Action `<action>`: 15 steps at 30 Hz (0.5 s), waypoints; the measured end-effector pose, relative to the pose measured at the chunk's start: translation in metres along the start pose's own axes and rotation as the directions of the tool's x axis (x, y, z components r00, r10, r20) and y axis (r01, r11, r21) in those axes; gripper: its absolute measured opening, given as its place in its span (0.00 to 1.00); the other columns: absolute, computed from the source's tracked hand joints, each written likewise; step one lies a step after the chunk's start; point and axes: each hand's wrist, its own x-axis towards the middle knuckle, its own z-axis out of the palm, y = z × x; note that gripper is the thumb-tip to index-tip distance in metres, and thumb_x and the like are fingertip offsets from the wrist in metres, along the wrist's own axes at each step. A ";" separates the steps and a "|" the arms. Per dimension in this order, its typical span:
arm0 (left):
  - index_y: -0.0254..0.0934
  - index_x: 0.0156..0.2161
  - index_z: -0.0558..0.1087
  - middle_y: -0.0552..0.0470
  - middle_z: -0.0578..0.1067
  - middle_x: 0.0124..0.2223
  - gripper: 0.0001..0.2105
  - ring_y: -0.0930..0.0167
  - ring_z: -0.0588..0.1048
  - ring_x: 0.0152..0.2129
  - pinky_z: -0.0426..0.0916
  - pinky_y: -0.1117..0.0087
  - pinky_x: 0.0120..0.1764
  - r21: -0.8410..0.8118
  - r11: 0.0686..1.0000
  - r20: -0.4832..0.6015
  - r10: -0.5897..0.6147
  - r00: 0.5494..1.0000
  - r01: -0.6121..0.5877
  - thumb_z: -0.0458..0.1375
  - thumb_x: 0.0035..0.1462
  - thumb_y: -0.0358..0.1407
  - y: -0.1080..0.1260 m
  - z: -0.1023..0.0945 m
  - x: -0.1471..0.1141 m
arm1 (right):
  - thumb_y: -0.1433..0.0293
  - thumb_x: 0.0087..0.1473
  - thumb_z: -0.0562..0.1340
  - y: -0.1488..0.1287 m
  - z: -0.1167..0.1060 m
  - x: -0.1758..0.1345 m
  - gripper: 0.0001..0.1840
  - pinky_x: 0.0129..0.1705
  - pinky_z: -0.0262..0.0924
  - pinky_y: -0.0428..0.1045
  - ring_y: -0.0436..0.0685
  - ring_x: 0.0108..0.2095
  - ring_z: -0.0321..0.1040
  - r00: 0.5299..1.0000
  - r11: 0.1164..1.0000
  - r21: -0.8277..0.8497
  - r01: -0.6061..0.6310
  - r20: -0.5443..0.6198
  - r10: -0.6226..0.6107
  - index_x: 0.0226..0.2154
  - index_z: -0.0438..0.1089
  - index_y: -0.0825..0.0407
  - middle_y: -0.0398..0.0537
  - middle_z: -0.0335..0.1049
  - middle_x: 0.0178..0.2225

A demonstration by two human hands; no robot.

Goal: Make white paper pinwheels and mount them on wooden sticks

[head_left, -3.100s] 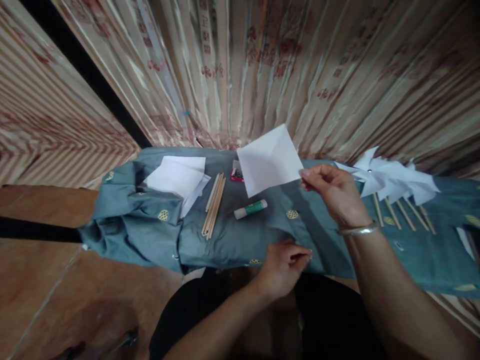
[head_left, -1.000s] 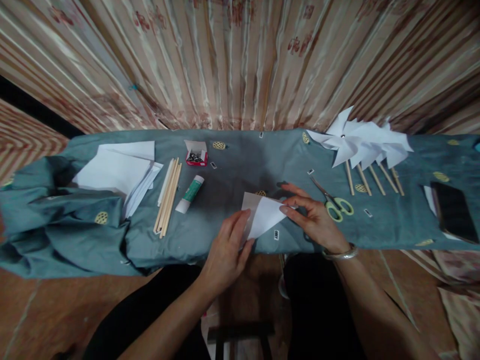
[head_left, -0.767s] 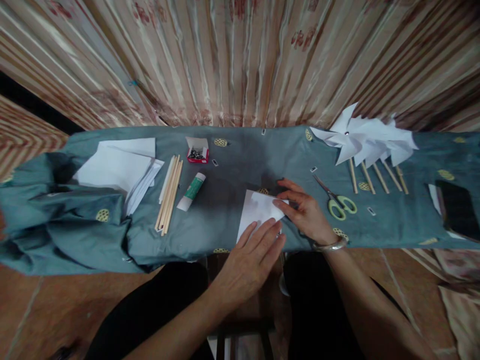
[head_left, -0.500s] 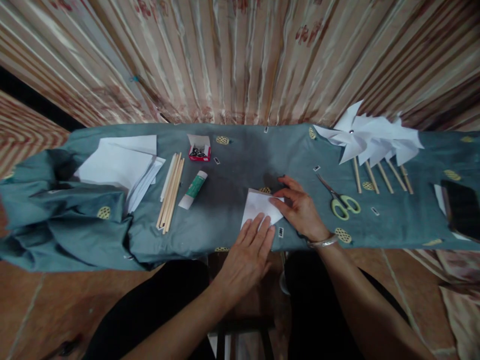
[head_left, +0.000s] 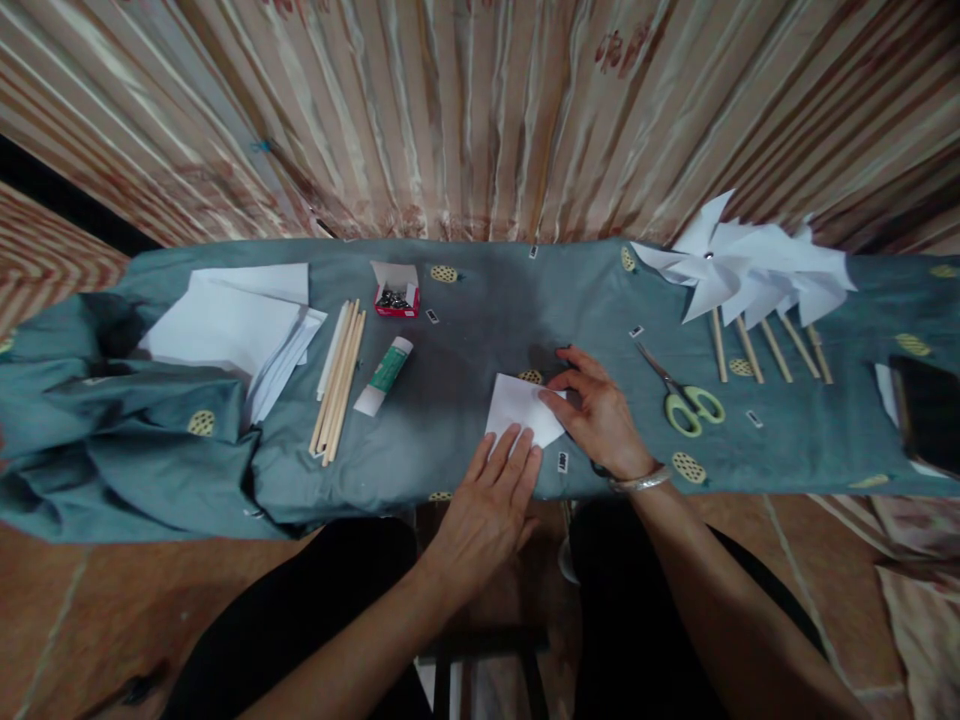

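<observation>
Folded white paper [head_left: 519, 402] is sitting right between the two hands here, flat on the cloth-covered surface [head_left: 465, 375]. It's just past the fingertips of the left hand [head_left: 487, 510] and just left of the right hand [head_left: 600, 420], so honestly neither one is nearer, both look to be touching it. The upper edge runs roughly sideways, pointing at the right hand. Can't call the long axis for sure, since fingers cover the lower part.

Left hand is laid out flat, palm down, fingertips on the lower edge. Right hand is curled with thumb and forefinger at the right-hand corner; can't tell if that's a real pinch or just resting there.

Left of the hands you've got a glue stick [head_left: 384, 376], a red box [head_left: 397, 309] of small metal bits, wooden sticks [head_left: 343, 385] and loose sheets [head_left: 232, 325]. Right of them: open scissors [head_left: 673, 388], then paper pinwheels [head_left: 750, 262] beyond, with a phone [head_left: 930, 405] furthest out.
</observation>
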 end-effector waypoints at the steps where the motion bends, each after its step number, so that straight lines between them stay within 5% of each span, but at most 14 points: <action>1: 0.24 0.63 0.54 0.32 0.56 0.67 0.33 0.53 0.48 0.65 0.52 0.49 0.64 0.004 1.000 -0.001 0.001 1.000 -0.001 0.58 0.59 0.40 0.000 0.001 0.000 | 0.62 0.54 0.62 0.000 0.000 0.000 0.10 0.60 0.55 0.63 0.66 0.60 0.60 1.000 1.000 -0.004 -0.001 0.000 0.001 0.29 0.73 0.51 0.59 0.67 0.55; 10: 0.24 0.63 0.55 0.34 0.56 0.67 0.31 0.53 0.51 0.65 0.51 0.48 0.63 0.031 1.000 0.041 -0.008 0.999 0.007 0.57 0.59 0.40 0.000 0.000 0.002 | 0.59 0.57 0.59 -0.002 0.002 -0.002 0.14 0.58 0.54 0.64 0.67 0.61 0.58 1.000 0.995 -0.099 -0.004 0.007 0.004 0.31 0.73 0.52 0.60 0.66 0.56; 15: 0.24 0.63 0.56 0.35 0.56 0.67 0.30 0.54 0.50 0.66 0.50 0.47 0.63 0.052 0.999 0.044 -0.010 0.999 0.007 0.56 0.60 0.40 0.001 -0.001 0.001 | 0.57 0.59 0.57 -0.015 -0.001 -0.020 0.22 0.62 0.47 0.66 0.67 0.66 0.47 0.999 0.962 -0.268 0.043 -0.015 -0.048 0.50 0.68 0.53 0.61 0.56 0.63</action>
